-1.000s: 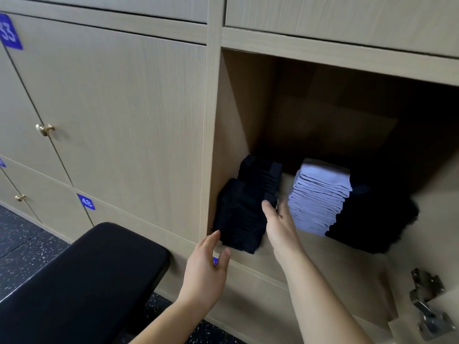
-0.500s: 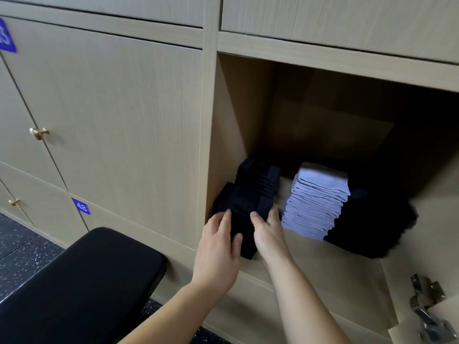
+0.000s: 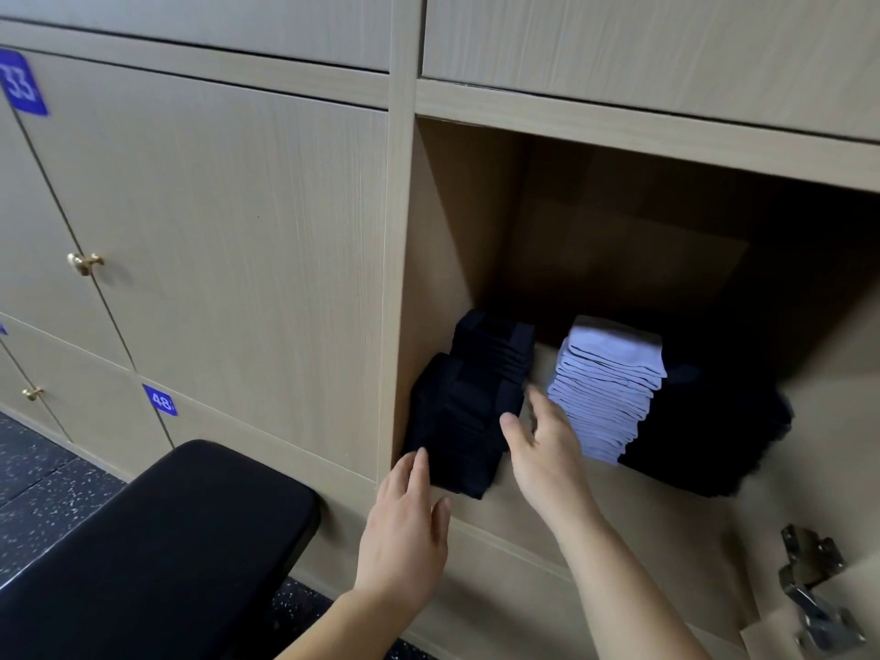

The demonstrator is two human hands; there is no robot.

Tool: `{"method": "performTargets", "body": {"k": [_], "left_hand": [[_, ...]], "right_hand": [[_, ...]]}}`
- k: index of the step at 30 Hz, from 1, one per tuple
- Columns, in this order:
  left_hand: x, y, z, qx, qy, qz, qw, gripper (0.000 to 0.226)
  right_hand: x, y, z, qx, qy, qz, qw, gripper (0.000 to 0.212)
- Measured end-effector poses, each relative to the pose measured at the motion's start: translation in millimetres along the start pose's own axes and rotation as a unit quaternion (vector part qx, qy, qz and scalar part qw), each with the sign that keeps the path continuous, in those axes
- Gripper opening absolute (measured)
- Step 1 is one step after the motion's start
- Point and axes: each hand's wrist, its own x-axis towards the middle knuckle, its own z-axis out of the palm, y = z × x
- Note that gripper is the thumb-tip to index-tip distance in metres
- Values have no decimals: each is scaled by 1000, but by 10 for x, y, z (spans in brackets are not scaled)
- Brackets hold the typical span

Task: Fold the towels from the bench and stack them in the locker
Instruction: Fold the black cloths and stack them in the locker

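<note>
Head view: an open locker [image 3: 443, 231] of pale wood, seen from above and slightly left.
Dark towels [image 3: 457, 421]: 2 stacks of folded navy-black towels on the locker floor, against its left wall. 1 stands at the front edge and the other behind it, showing above it. Their folded edges face out as fine ridges.
Light towels [image 3: 609, 388]: a tall stack of pale lilac-blue folded towels to the right of the dark ones, with a narrow gap between. The top towel is a little rumpled.
Black pile [image 3: 705, 431]: a dark heap touching the light stack's right side (too dark to tell whether it is folded).
Left hand [image 3: 405, 531]: palm down, fingers straight and held together. The fingertips are at the front stack's lower left corner, and it holds nothing. Whether they touch the cloth I cannot tell.
Right hand [image 3: 547, 450]: fingers relaxed and slightly spread, reaching into the gap between dark and light towels. The thumb is just beside the front stack's right side, and nothing is held (the hand is blurred).
Bench [image 3: 166, 540]: black and padded, at lower left in front of the closed doors.
Doors: closed, with blue plates 33 [image 3: 21, 83] and 48 [image 3: 161, 400] and 2 brass knobs [image 3: 85, 263].
Hinge [image 3: 809, 593]: bare metal, at lower right.
</note>
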Motion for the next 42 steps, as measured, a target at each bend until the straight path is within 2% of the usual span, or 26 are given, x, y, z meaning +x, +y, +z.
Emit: {"method": "performTargets", "body": {"k": [8,12,17,21,26,29,32,42], "left_hand": [[-21,44,230,31,26,-19,999,65],[35,-41,407,101,11,-41,994,79],[119,-158,635,153,11,-42,987,80],[148,-158,694,139,-12,-48,989,82],[275,-114,720,128,3,-59,990,82],[339,-46,730,96,3,-37,995,83],[420,-46,777,115,-4,-52,992,87],[598,-137,957,82,-4,-70,994,91]], "right_hand": [[-4,-44,15,-148,-5,-136,980,44],[76,-75,108,-190,-22,-165,968,47],[150,-70,201,-239,-54,-169,955,50],[201,-46,252,-253,-56,-171,950,46],[329,-4,263,-259,-53,-167,950,45],[411,21,254,-262,-50,-170,949,45],[494,42,241,-262,-47,-167,949,45],[714,109,216,-258,-54,-170,950,45]]}}
